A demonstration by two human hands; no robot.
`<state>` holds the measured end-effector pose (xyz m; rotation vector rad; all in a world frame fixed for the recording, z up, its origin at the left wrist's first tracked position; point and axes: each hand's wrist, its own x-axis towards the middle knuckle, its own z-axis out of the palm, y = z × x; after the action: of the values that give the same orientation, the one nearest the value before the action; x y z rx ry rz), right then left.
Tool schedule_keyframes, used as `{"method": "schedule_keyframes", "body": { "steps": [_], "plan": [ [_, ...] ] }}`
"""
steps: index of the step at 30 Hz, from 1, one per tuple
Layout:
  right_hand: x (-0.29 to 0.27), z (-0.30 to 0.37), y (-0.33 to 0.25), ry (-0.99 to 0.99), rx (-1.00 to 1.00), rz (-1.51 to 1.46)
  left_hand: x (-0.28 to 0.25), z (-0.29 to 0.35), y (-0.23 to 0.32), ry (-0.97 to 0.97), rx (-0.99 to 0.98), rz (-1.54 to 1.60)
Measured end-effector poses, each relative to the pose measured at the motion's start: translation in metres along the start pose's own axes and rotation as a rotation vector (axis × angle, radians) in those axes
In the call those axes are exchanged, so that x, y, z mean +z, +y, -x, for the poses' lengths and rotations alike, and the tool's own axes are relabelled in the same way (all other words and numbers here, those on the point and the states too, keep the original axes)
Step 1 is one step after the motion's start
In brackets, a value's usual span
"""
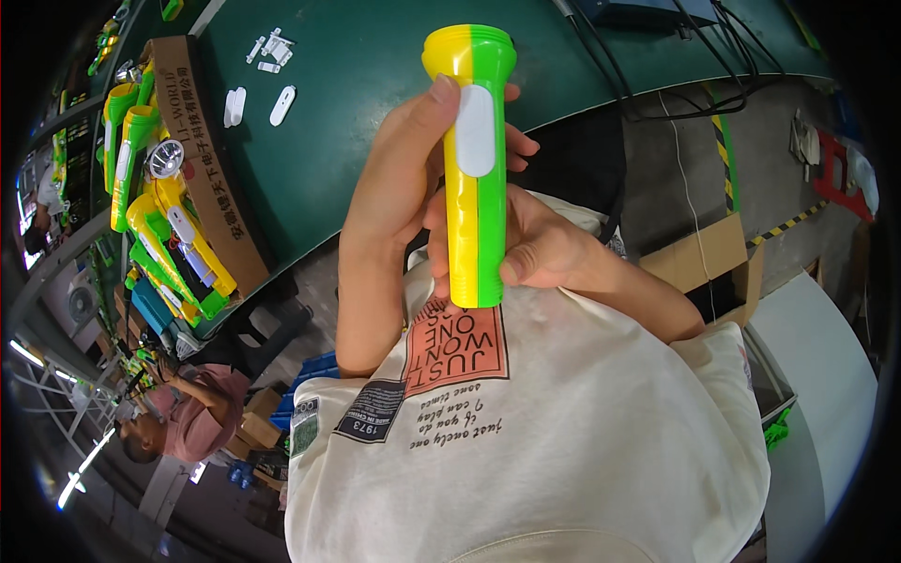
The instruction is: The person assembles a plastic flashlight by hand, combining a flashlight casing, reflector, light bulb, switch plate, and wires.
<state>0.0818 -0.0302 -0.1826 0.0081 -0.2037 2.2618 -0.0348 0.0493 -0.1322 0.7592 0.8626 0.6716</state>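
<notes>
A yellow and green flashlight is held upright in the picture in front of my chest, its wide head at the far end. An oval white panel lies on its upward side. My left hand wraps round it below the head, thumb beside the white panel and fingertips showing on the far side. Lower down, my right hand grips the tail end, with its thumb on the green side and its other fingers partly hidden behind the body.
On the green table lie small white plastic parts and oval white covers. A cardboard box of flashlights stands at the left. Black cables cross the far right. Another person sits at the left; an open carton is at right.
</notes>
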Motion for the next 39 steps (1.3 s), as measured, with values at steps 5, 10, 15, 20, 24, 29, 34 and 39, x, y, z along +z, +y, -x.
{"method": "schedule_keyframes", "body": {
  "steps": [5, 10, 15, 20, 24, 29, 34, 39],
  "plan": [
    [-0.006, -0.001, 0.003, -0.111, -0.066, 0.059, -0.005, -0.002, -0.001, -0.132, -0.040, -0.037],
    [0.006, 0.000, -0.007, 0.150, -0.006, 0.187, -0.008, 0.003, 0.006, 0.119, 0.046, -0.277],
    [0.022, -0.002, -0.009, 0.435, 0.046, 0.647, -0.006, 0.022, 0.010, 0.253, 0.141, -0.568],
    [0.023, -0.001, 0.001, 0.302, -0.132, 0.674, -0.027, 0.006, 0.004, 0.100, 0.019, 0.019],
    [0.023, -0.003, -0.015, 0.073, 0.097, 0.233, -0.032, 0.001, -0.008, 0.155, 0.002, 0.234],
    [0.011, -0.005, -0.008, 0.084, 0.068, 0.063, -0.020, 0.004, -0.014, -0.043, 0.033, 0.236],
    [-0.002, -0.002, 0.000, 0.067, -0.072, 0.112, -0.018, 0.000, -0.019, -0.081, -0.077, 0.264],
    [-0.007, -0.001, 0.001, 0.115, -0.012, 0.133, -0.010, 0.006, -0.009, -0.056, 0.044, -0.078]
  ]
}}
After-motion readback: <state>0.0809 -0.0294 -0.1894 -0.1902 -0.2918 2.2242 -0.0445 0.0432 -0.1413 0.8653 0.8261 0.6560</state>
